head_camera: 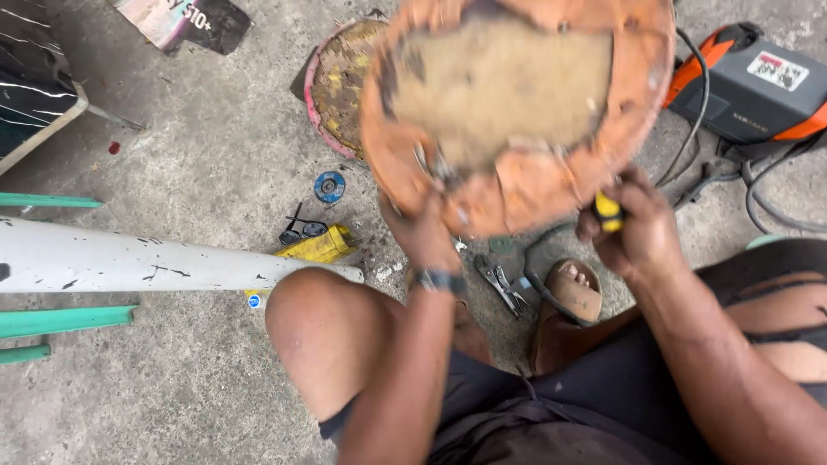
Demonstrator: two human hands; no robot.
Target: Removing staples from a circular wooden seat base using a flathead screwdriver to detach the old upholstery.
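Far out to the left of your left hand (424, 231) lay a long white pipe (155, 263) with green bars (52, 320) beside it on the concrete floor (215, 146). Nearer that hand, just to its left, sat a small blue disc (329, 186), dark goggles (301, 229) and a yellow box (317, 248). Your left hand was closed on the lower rim of the orange round pan (517, 103), holding it up above your knees, its worn, sandy face turned toward you. Behind the pan lay a second rusty round piece (338, 86). Below and between your hands, pliers (501, 282) and a sandal (575, 291) rested on the floor. Your right hand (642, 232) was closed around a yellow-handled tool (608, 212) at the pan's lower right edge; its tip was hidden. Beyond that hand, up and right, stood an orange and grey welding machine (758, 86) with cables (758, 185). Judged step: working the rim with the tool; the following move seemed to call for a steady left-hand hold.
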